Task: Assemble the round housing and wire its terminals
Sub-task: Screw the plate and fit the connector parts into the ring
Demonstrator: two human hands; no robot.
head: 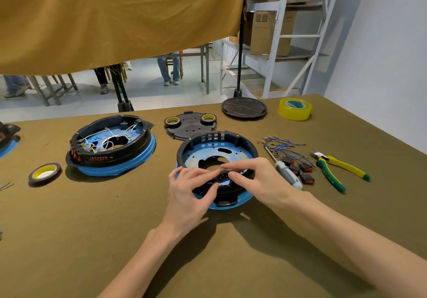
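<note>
A round black housing with a blue inner plate (218, 149) lies on the table in front of me. At its near rim, my left hand (191, 189) and my right hand (251, 177) both pinch a small black socket part (223, 175), thumbs and fingertips curled round it. To the right lie blue wires with brass terminals (280, 146) and several black-and-red rocker switches (300, 171). A second housing (111, 144), fitted with white wires, sits at the left.
A screwdriver (285, 171) and yellow-green pliers (335, 167) lie right of the housing. Behind it sit a black plate with two tape rolls (190, 124), a round black cover (243, 108) and yellow tape (295, 108). A dark tape roll (45, 172) lies far left.
</note>
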